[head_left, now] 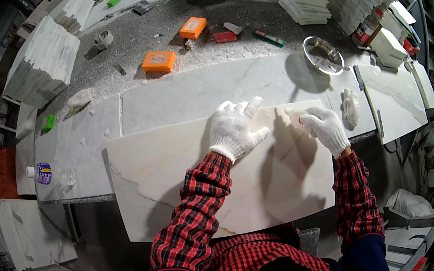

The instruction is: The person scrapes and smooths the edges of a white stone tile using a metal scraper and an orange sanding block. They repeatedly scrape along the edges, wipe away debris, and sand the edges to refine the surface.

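Looking prob. heavy, stiff & brittle, slab (241,195) suits opp.-edge hold; L grip (234,127) spread flat on it, empty; R grip (326,129) curled, contents can't tell.

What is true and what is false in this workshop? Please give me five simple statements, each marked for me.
1. Both hands are bare. False: the left hand and right hand wear white gloves.
2. The left hand is at the far edge of the large pale slab, thumb apart from the fingers. True.
3. The metal bowl is left of the orange boxes in the picture. False: it is to their right.
4. Two orange boxes are on the bench. True.
5. The forearm sleeves are plain white. False: they are red and black checked.
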A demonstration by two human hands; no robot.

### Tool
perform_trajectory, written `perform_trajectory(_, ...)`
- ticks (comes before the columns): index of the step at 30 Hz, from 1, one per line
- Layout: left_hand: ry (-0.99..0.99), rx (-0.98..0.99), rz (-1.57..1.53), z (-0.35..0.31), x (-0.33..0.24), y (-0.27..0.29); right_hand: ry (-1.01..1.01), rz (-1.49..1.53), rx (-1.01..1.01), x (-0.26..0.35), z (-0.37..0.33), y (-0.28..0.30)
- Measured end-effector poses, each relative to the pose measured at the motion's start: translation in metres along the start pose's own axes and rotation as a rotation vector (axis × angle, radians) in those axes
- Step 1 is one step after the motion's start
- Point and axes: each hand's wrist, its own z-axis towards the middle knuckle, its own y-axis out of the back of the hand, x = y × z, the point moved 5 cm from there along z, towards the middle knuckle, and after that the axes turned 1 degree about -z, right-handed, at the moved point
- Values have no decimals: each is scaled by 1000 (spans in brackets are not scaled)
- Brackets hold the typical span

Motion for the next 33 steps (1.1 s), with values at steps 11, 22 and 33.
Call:
perform_trajectory(11,-10,8,33,-1,-1,0,-36,222,-46,10,1,14)
perform_trajectory(22,-101,-203,24,-1,-1,10,156,567,165,94,133,-53)
perform_trajectory(33,-12,46,-137,5,-5,15,397,-454,-119,140,241,-139)
